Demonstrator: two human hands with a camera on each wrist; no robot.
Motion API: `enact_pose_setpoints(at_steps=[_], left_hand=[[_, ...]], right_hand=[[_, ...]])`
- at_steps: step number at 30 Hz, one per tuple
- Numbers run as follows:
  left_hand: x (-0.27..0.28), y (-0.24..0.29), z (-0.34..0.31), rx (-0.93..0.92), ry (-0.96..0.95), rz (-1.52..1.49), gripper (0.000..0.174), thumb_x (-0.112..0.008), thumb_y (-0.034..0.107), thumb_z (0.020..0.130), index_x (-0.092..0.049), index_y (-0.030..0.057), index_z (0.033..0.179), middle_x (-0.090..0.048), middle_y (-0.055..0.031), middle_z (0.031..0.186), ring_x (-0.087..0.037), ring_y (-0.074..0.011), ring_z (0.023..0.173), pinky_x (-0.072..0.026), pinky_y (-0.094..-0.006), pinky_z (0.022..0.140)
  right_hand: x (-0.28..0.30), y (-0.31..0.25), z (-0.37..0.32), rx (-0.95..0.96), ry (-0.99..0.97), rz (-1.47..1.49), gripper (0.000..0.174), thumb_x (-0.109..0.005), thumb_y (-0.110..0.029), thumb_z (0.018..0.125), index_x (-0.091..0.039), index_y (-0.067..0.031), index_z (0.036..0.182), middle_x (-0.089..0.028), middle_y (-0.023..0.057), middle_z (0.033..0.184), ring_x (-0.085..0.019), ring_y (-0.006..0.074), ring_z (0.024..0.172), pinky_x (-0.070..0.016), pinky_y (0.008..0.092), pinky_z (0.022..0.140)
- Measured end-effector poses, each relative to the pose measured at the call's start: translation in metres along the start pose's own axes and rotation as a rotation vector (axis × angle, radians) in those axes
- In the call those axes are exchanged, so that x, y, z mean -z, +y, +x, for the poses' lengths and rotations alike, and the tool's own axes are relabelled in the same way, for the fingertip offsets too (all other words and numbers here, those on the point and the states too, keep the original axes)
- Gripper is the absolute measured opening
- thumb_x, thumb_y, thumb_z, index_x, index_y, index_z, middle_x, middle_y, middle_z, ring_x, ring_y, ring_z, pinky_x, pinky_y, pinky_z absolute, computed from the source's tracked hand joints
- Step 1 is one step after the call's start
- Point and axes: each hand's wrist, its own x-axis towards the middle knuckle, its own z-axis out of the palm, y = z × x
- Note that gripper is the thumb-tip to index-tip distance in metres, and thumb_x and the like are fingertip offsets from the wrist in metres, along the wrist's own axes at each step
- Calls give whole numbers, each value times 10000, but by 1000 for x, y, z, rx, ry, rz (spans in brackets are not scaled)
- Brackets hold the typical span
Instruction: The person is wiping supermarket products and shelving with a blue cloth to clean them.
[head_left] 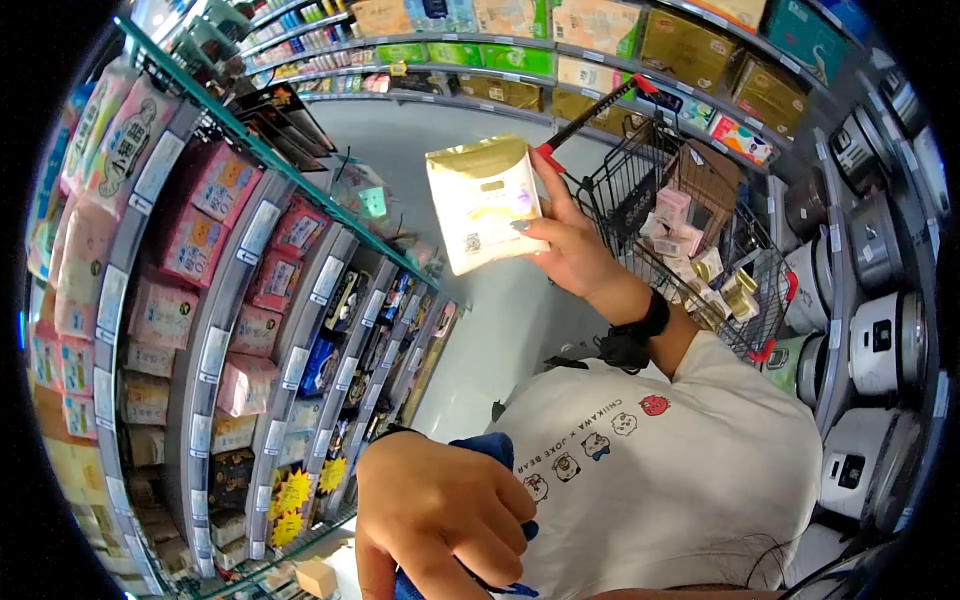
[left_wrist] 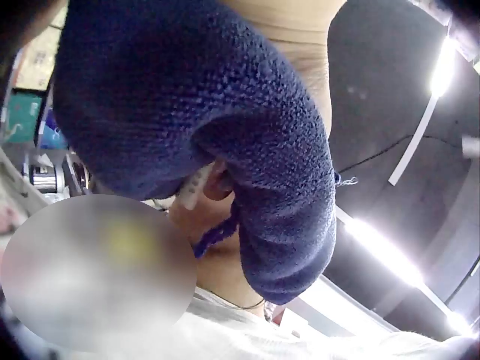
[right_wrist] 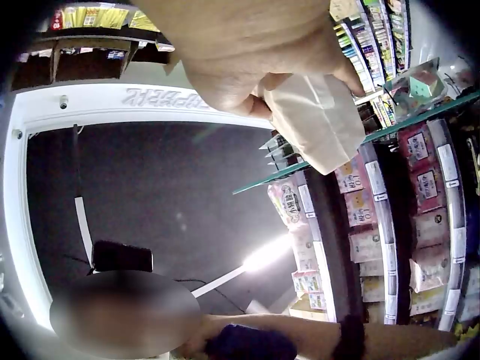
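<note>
In the head view my right hand (head_left: 580,248) holds up a square white pack (head_left: 480,215) with a gold top. The thumb lies on its front and the other fingers go behind it. The right wrist view shows the pack's plain cream side (right_wrist: 319,124) under the fingers. Low in the head view, my left hand (head_left: 440,510) grips a navy blue fabric (head_left: 485,445) close to my body, its fingers curled over it. Seen from the left wrist, the towel-like fabric (left_wrist: 262,135) is bunched and hangs in folds, hiding most of the fingers.
Shelves of pink packs (head_left: 200,240) line the left side, with a green rail (head_left: 300,185) along them. A black wire shopping cart (head_left: 610,190) with several boxes and packs stands beyond my right arm. Rice cookers (head_left: 885,345) fill the right shelves. Gold packs (head_left: 685,50) sit at the back.
</note>
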Motion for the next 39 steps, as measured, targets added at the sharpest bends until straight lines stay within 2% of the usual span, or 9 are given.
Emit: enact_pose_setpoints(at_steps=[2, 7, 10, 16, 19, 23, 27, 31, 39], left_hand=[[-10, -2, -2, -77, 110, -28, 400, -418, 403, 937, -552, 105, 1167, -444, -18, 512, -402, -106, 366, -231, -266, 379], [-9, -2, -13, -70, 75, -36, 393, -368, 410, 928, -427, 53, 775, -453, -122, 672, -459, -222, 488, -291, -323, 434], [2, 1, -14, 19, -96, -53, 270, -410, 351, 941, -399, 208, 1169, -545, -164, 713, -554, -235, 563, -371, -328, 453], [-9, -1, -2, -42, 98, -97, 345, -558, 334, 859, -575, 146, 1148, -436, -18, 521, -384, -97, 365, -220, -268, 380], [11, 0, -24, -3, -43, -78, 285, -480, 328, 899, -498, 116, 1088, -532, -145, 742, -530, -204, 578, -353, -311, 452], [28, 16, -47, 543, 1184, 616, 373, -580, 189, 793, -491, -50, 1066, -445, 31, 573, -383, -38, 511, -261, -189, 470], [73, -3, -114, 1070, 989, 925, 434, -565, 241, 861, -463, 9, 1213, -610, -82, 787, -539, -107, 680, -417, -241, 618], [81, -40, -136, 890, 1099, 538, 480, -600, 200, 858, -448, -63, 1229, -555, -113, 1160, -561, -163, 966, -440, -286, 855], [74, -67, -129, 693, 1312, 223, 465, -594, 180, 855, -455, -61, 1228, -556, -125, 1168, -539, -188, 1045, -421, -315, 907]], right_hand=[[1, 3, 0, -8, -1, 16, 811, -455, 25, 788, -45, -179, 1457, -398, 117, 1329, -466, 231, 1164, -401, 391, 941], [0, 6, 1, 11, -46, 115, 833, -476, 28, 795, -5, -171, 1452, -452, 160, 1247, -500, 256, 1125, -431, 405, 914], [-1, 3, 0, -27, -23, 121, 825, -480, 20, 794, -15, -163, 1450, -461, 159, 1239, -503, 261, 1130, -434, 423, 920], [1, 3, 1, -53, -1, 102, 803, -480, -3, 806, -25, -165, 1448, -473, 152, 1216, -509, 266, 1119, -446, 447, 898], [0, -1, 0, -89, 13, 127, 822, -492, 24, 796, -25, -157, 1448, -468, 155, 1210, -500, 256, 1122, -437, 426, 917], [1, 2, -1, 96, 13, -112, 893, -554, 52, 749, -36, -143, 1450, -453, 158, 1231, -479, 242, 1132, -395, 384, 945], [2, 2, -2, 247, -32, -357, 950, -627, 26, 707, -57, -129, 1451, -443, 151, 1254, -466, 231, 1141, -365, 363, 955], [-3, 1, -4, 225, -101, -390, 948, -661, 0, 694, -93, -106, 1445, -445, 150, 1262, -448, 214, 1166, -363, 347, 958], [-2, 0, -1, 237, -83, -417, 839, -670, -8, 718, -186, -70, 1401, -467, 178, 1246, -472, 203, 1142, -387, 325, 944]])
